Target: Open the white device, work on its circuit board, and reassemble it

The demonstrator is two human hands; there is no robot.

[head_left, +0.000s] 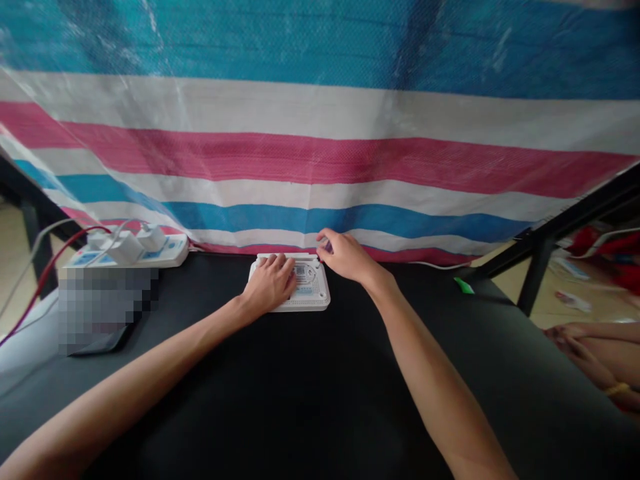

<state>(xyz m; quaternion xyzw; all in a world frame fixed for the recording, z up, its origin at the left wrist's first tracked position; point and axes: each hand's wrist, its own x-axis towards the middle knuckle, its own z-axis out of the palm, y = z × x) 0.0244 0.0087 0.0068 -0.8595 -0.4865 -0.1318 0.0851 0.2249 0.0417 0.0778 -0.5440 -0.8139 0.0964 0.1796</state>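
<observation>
A flat white plastic case, with rows of vent holes and a printed label, lies near the far edge of a black table. My left hand rests on its left half, fingers lying over the top surface and hiding that side. Close to the case's far right corner, my right hand is closed in a pinch. Whatever its fingertips hold, if anything, is too small and hidden to make out.
At the left stand a white power strip with plugs and cables, and a dark flat device, partly pixelated. A small green item lies on the right. A striped sheet hangs behind the table. Another person's hands show at the right edge.
</observation>
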